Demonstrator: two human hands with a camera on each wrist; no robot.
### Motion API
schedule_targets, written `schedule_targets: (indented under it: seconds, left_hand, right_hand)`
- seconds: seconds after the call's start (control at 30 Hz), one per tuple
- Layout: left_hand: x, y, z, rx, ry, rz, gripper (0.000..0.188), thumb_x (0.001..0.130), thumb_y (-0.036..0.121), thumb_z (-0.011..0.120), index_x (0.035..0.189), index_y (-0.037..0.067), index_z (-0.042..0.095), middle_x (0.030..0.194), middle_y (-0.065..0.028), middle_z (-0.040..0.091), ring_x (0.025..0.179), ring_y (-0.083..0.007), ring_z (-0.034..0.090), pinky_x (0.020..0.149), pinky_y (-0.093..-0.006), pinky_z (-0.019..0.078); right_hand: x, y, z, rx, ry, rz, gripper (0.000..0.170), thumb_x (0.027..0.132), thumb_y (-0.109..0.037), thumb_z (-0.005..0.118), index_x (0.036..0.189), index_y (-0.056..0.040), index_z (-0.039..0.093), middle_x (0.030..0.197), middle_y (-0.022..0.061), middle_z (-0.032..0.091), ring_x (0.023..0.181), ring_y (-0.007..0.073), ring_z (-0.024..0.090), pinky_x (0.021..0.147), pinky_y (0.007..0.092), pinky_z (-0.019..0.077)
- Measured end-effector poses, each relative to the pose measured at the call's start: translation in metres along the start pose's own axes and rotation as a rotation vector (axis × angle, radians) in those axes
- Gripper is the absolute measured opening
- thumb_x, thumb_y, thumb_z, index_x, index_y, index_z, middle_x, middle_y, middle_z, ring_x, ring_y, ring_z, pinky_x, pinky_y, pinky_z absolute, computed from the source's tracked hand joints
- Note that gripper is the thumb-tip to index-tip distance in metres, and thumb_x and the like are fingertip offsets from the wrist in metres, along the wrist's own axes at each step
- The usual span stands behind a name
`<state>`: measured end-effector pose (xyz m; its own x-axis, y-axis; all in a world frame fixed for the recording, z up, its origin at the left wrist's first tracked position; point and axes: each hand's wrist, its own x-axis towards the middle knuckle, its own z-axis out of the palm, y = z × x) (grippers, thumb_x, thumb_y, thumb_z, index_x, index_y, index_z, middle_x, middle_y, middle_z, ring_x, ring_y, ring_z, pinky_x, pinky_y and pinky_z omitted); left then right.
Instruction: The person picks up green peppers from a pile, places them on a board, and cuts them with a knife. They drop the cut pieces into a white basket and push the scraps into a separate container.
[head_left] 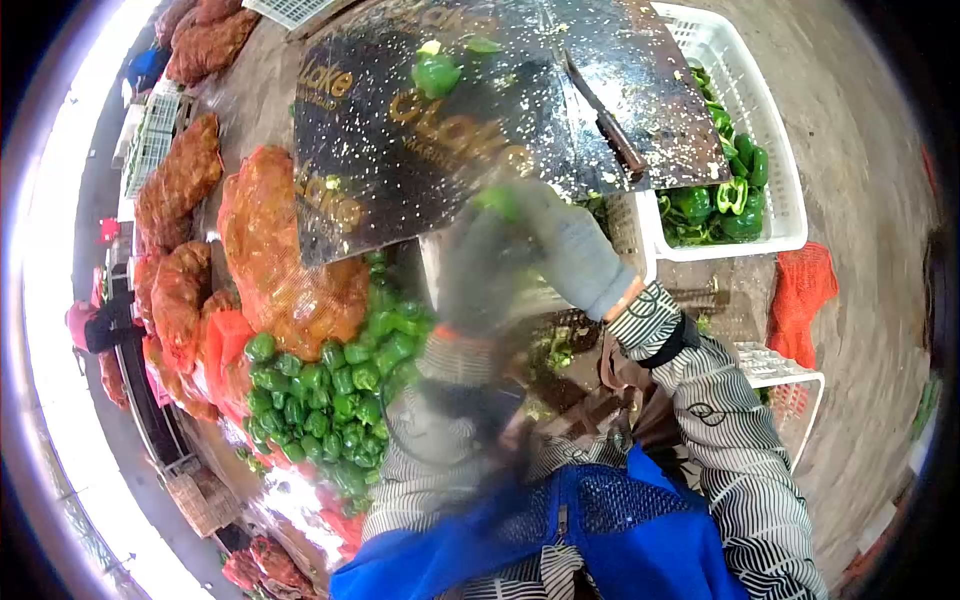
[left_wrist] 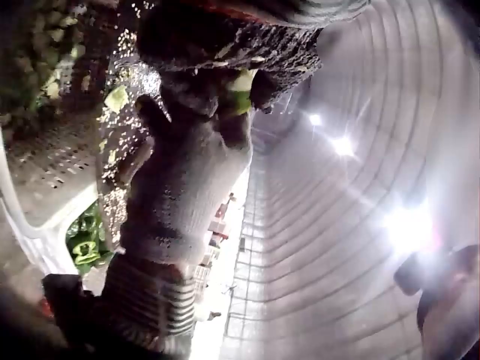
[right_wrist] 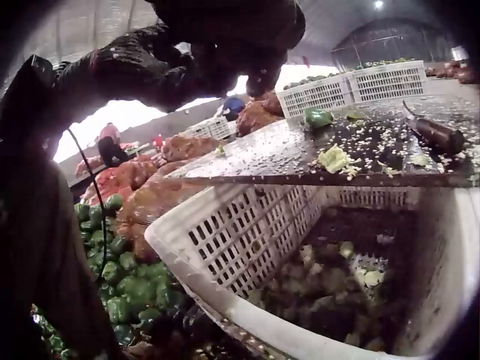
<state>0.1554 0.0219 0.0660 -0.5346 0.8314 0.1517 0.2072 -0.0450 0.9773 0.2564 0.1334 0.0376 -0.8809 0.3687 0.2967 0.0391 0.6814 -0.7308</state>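
Both hands wear grey gloves and meet over the near edge of a dark board (head_left: 370, 185). My left hand (head_left: 485, 265), blurred in the head view, holds a green pepper (head_left: 500, 202). Fingers of my right hand (head_left: 575, 245) curl against the same pepper from the other side. In the left wrist view a green-and-white part of the pepper (left_wrist: 240, 101) shows between the gloves; the rest is hidden. A knife (head_left: 610, 125) lies on the board, and a green pepper (head_left: 436, 75) sits farther back among scattered pale seeds.
Below the board's near edge stands a white crate (right_wrist: 247, 232) with pale scraps inside. Another white crate (head_left: 785, 190) at the right holds green peppers (head_left: 740, 200). To the left lie a heap of green peppers (head_left: 325, 400) and orange mesh sacks (head_left: 275, 250).
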Motion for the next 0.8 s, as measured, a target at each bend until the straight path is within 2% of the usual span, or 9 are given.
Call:
schedule_targets:
  seconds: [0.17, 0.23, 0.3, 0.33, 0.37, 0.4, 0.57, 0.7, 0.8]
  left_hand:
    - [0.002, -0.01, -0.023, 0.693, -0.043, 0.373, 0.031, 0.092, 0.001, 0.055, 0.123, 0.004, 0.058, 0.102, -0.0021, 0.06, 0.094, -0.0115, 0.058, 0.08, -0.0224, 0.0498]
    - [0.0, -0.013, -0.02, -0.903, 0.025, -0.391, 0.035, 0.091, -0.002, 0.055, 0.125, 0.005, 0.058, 0.101, -0.0009, 0.058, 0.088, -0.0098, 0.054, 0.077, -0.0228, 0.0489]
    - [-0.004, -0.021, -0.017, -0.69, -0.017, -0.305, 0.024, 0.096, 0.01, 0.055, 0.119, 0.008, 0.06, 0.087, 0.0022, 0.053, 0.074, -0.0084, 0.049, 0.064, -0.0221, 0.0442]
    - [-0.004, -0.018, -0.013, -0.584, -0.031, -0.262, 0.02, 0.098, 0.016, 0.056, 0.116, 0.009, 0.061, 0.08, 0.0038, 0.05, 0.067, -0.0077, 0.046, 0.058, -0.0218, 0.0418]
    - [0.0, -0.011, -0.016, -1.106, -0.051, -0.597, 0.018, 0.098, 0.019, 0.057, 0.113, 0.01, 0.062, 0.073, 0.0055, 0.047, 0.061, -0.0074, 0.043, 0.051, -0.0223, 0.0383]
    - [0.002, -0.004, -0.008, -0.991, 0.008, -0.669, 0.014, 0.099, 0.023, 0.056, 0.105, 0.012, 0.063, 0.064, 0.0074, 0.041, 0.053, -0.0072, 0.039, 0.045, -0.0229, 0.0311]
    - [0.003, -0.007, 0.011, -0.629, 0.086, -0.512, 0.014, 0.1, 0.024, 0.054, 0.102, 0.013, 0.062, 0.063, 0.0071, 0.043, 0.052, -0.0062, 0.04, 0.045, -0.0216, 0.0321]
    - [0.007, -0.019, 0.015, -1.103, 0.0, -0.669, 0.013, 0.099, 0.025, 0.056, 0.093, 0.014, 0.06, 0.059, 0.0092, 0.039, 0.048, -0.0056, 0.038, 0.046, -0.0213, 0.0343]
    - [0.006, -0.013, 0.024, -0.94, 0.03, -0.594, 0.012, 0.097, 0.025, 0.058, 0.092, 0.013, 0.06, 0.059, 0.0091, 0.038, 0.05, -0.0053, 0.039, 0.047, -0.0215, 0.036]
  right_hand:
    - [0.01, -0.021, -0.007, 0.081, -0.069, 0.049, 0.06, 0.078, -0.009, 0.066, 0.131, 0.0075, 0.046, 0.131, 0.0307, 0.05, 0.113, 0.0399, 0.058, 0.103, 0.0423, 0.0446]
    - [0.008, -0.01, -0.001, -0.118, 0.024, -0.039, 0.049, 0.082, 0.0, 0.059, 0.129, 0.0071, 0.046, 0.124, 0.0285, 0.054, 0.102, 0.0367, 0.064, 0.092, 0.0403, 0.0526]
    - [0.012, -0.019, -0.006, -0.195, -0.197, 0.146, 0.046, 0.085, 0.004, 0.052, 0.13, 0.006, 0.044, 0.117, 0.0265, 0.056, 0.087, 0.0329, 0.067, 0.075, 0.0366, 0.0578]
    - [0.006, -0.014, -0.003, -0.255, 0.02, 0.015, 0.046, 0.086, 0.003, 0.051, 0.131, 0.0048, 0.041, 0.111, 0.0236, 0.056, 0.072, 0.0301, 0.066, 0.062, 0.034, 0.0581]
    - [0.001, -0.01, -0.003, -0.259, 0.022, 0.031, 0.046, 0.086, 0.003, 0.051, 0.131, 0.0048, 0.041, 0.111, 0.0236, 0.056, 0.072, 0.0301, 0.066, 0.062, 0.034, 0.0581]
    - [-0.001, -0.006, -0.004, -0.221, 0.051, -0.012, 0.044, 0.086, 0.003, 0.051, 0.13, 0.0047, 0.041, 0.111, 0.0235, 0.056, 0.072, 0.0312, 0.066, 0.063, 0.0349, 0.058]
    - [-0.003, -0.003, -0.013, -0.203, -0.079, 0.062, 0.04, 0.084, 0.002, 0.052, 0.123, 0.0037, 0.042, 0.109, 0.0256, 0.056, 0.077, 0.0343, 0.069, 0.065, 0.0364, 0.0581]
    - [-0.003, 0.012, -0.014, -0.11, -0.131, 0.122, 0.044, 0.081, 0.004, 0.057, 0.123, 0.0046, 0.043, 0.106, 0.0243, 0.059, 0.081, 0.0321, 0.069, 0.068, 0.034, 0.0601]
    - [-0.006, 0.023, -0.043, -0.252, 0.119, 0.034, 0.04, 0.081, 0.005, 0.057, 0.12, 0.0004, 0.049, 0.104, 0.0211, 0.062, 0.083, 0.0313, 0.069, 0.069, 0.0349, 0.0601]
